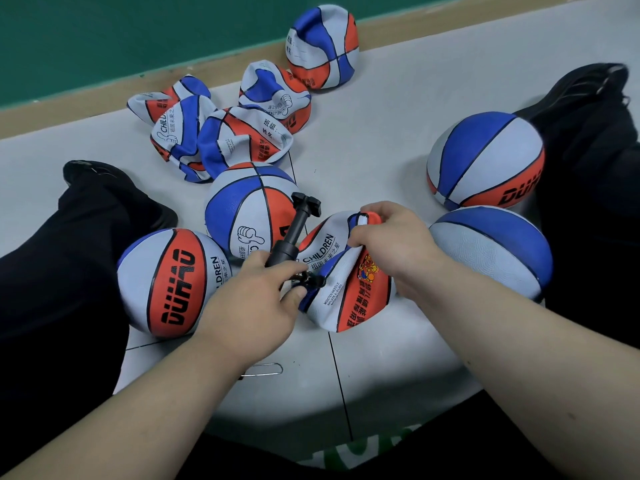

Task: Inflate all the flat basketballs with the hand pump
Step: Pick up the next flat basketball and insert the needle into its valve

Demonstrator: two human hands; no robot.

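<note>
Currently at the needle-fitting step, judging by both hands meeting at one flat basketball [349,289] on the pale floor [381,140], between outstretched legs in black trousers [69,271]. Grips the black hand pump [294,233] low on its barrel with the left hand [256,299], fingers curled round it, thumb down beside the short hose fitting at the ball's crumpled edge. Pinches a fold at the top of that same ball with the right hand [391,244], fingers bent tight on the skin, steadying it. Cannot tell whether the needle is seated in the valve: hidden behind fingers and folds. Shows four round, firm-looking balls [166,282] close by, two just left of the pump and two to the right. Shows also a heap of flat balls [221,136] well beyond, near the green wall [104,36], with one dented ball [322,46] farther back. Probably under halfway through the task. Calls next for seating the needle squarely, then moving the right hand up to the T-handle, free at the pump's top, while pinning ball and barrel with the left. Risks a bent needle if pushed in at a slant.
</note>
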